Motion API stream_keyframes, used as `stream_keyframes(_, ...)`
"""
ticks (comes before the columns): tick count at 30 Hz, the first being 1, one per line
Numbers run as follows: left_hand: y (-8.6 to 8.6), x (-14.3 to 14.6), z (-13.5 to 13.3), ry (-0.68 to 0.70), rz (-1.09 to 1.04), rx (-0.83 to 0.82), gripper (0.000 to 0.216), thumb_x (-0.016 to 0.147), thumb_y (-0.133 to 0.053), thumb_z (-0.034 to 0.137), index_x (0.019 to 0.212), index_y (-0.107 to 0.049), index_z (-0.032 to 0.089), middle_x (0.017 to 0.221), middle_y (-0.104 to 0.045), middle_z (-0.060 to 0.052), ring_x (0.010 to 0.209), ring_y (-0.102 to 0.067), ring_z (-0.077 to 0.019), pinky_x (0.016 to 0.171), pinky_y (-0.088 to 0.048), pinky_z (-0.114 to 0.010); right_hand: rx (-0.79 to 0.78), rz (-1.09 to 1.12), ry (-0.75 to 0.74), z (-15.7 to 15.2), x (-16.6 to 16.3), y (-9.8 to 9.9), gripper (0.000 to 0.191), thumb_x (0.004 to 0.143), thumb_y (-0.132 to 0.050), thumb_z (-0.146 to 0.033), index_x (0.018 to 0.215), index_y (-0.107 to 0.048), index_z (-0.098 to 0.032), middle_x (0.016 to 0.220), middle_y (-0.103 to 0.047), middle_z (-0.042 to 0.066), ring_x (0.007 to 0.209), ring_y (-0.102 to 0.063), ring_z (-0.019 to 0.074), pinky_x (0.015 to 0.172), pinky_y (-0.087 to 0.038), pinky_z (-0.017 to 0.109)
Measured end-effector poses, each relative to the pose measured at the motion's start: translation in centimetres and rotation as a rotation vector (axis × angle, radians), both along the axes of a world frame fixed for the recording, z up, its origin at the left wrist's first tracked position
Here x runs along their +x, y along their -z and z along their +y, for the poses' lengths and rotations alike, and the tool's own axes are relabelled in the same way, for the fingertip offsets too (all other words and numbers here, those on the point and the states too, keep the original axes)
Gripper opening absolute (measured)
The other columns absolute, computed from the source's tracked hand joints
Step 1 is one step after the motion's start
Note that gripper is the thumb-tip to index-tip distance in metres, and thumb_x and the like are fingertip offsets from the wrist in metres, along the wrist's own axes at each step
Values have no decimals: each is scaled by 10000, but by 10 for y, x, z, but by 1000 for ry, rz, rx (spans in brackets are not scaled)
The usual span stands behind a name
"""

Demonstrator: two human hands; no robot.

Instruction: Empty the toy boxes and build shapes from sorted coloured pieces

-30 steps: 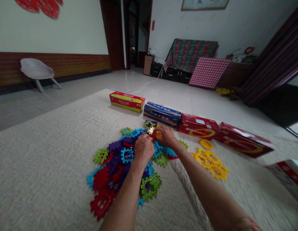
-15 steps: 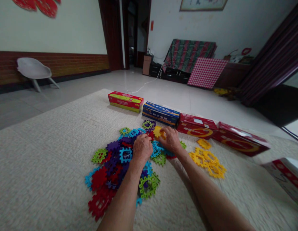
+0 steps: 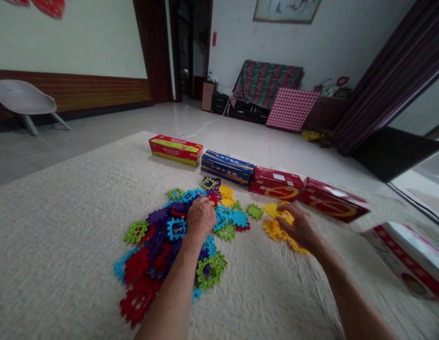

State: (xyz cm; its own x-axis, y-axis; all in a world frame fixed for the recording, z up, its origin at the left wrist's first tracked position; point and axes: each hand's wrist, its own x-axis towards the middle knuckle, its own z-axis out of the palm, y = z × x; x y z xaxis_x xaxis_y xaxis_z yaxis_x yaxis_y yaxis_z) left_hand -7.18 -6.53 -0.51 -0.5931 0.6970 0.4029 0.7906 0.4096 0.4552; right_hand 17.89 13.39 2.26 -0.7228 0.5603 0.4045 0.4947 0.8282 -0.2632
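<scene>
Over the pile of interlocking plastic building pieces (image 3: 159, 238), my left hand (image 3: 201, 217) rests with its fingers curled down and together. A red building piece (image 3: 213, 199) shows at its fingertips, but what the fingers grip is hidden. My right hand (image 3: 300, 225) hovers over a group of yellow building pieces (image 3: 272, 229) to the right, thumb and fingers apart, partly covering them. Two more yellow building pieces (image 3: 225, 191) lie at the pile's far edge. Between the pile and the yellow group is a green building piece (image 3: 255, 211).
Along the mat's (image 3: 81, 212) far side stand a red-green box (image 3: 175, 150), a blue box (image 3: 227, 167) and two red boxes (image 3: 276, 183). A white-red box (image 3: 407, 259) sits at the right. A pale chair (image 3: 26, 97) is at the far left.
My right hand has moved right from the pile's far edge to the yellow group, and its fingers are apart. My left hand stays on the pile. The whole view has shifted slightly.
</scene>
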Motion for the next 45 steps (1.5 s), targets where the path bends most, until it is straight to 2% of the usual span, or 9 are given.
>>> stream_keyframes(3, 1, -1, 1, -3, 10, -2, 290, 868, -463, 161, 944, -743, 173, 1094, -693, -89, 1042, -613, -220, 980, -478, -333, -60, -130, 39, 6, 20, -9, 255, 786, -571, -370, 959, -672, -212, 992, -725, 95, 748, -686, 226, 729, -529, 377)
stream_keyframes(8, 0, 0, 0, -5, 22, -4, 285, 862, -471, 151, 938, -745, 174, 1094, -693, -93, 1031, -615, -222, 965, -487, -334, -74, -130, -138, -4, 10, -24, 319, 769, -560, -302, 1058, -662, -210, 1176, -678, 119, 1069, -651, 281, 892, -529, 438)
stream_keyframes(17, -5, 2, -1, -9, -30, -34, 286, 861, -479, 151, 965, -744, 170, 1111, -689, -87, 1089, -593, -220, 990, -468, -324, -131, 28, -299, -24, -121, 5, 404, 760, -580, -163, 1159, -641, -181, 1267, -625, 144, 1166, -609, 268, 1007, -477, 454)
stream_keyframes(23, -7, 1, -1, 1, -27, -55, 286, 867, -474, 153, 973, -739, 169, 1098, -685, -89, 1097, -592, -222, 991, -466, -324, -177, -208, -214, -27, -170, 4, 553, 752, -704, -298, 1279, -591, -171, 1335, -572, 156, 1169, -601, 275, 991, -483, 390)
stream_keyframes(29, -9, 2, -1, -5, -46, -77, 296, 862, -474, 149, 1001, -735, 156, 1114, -685, -91, 1112, -587, -228, 1001, -462, -327, -148, -387, -153, -34, -187, -5, 623, 749, -737, -458, 1266, -606, -135, 1248, -590, 191, 1096, -620, 293, 950, -482, 357)
stream_keyframes(36, -9, 2, -1, -2, -51, -83, 294, 858, -476, 148, 992, -737, 158, 1149, -680, -88, 1117, -582, -230, 1005, -460, -334, -159, -413, -90, -38, -190, -9, 634, 745, -726, -346, 1322, -577, -130, 1263, -587, 175, 1079, -615, 245, 935, -466, 283)
stream_keyframes(40, -10, 3, 0, -9, -55, -81, 299, 860, -466, 145, 982, -739, 159, 1147, -681, -83, 1131, -578, -226, 1014, -452, -323, -147, -411, -89, -41, -190, -15, 510, 771, -689, -326, 1238, -639, -128, 1195, -655, 158, 1070, -631, 255, 897, -468, 270)
stream_keyframes(43, -10, 3, 0, -7, -63, -80, 304, 859, -462, 140, 983, -738, 161, 1149, -681, -82, 1140, -575, -221, 1016, -448, -317, -125, -397, -82, -43, -191, -17, 343, 885, -557, -377, 1103, -690, -147, 1056, -719, 136, 982, -672, 251, 830, -482, 283)
stream_keyframes(45, -10, 3, 0, -4, -67, -78, 307, 857, -462, 138, 991, -737, 162, 1152, -680, -81, 1141, -575, -218, 1016, -447, -317, -97, -379, -59, -43, -191, -15, 345, 943, -456, -377, 1061, -682, -145, 989, -732, 147, 918, -692, 260, 791, -489, 308)
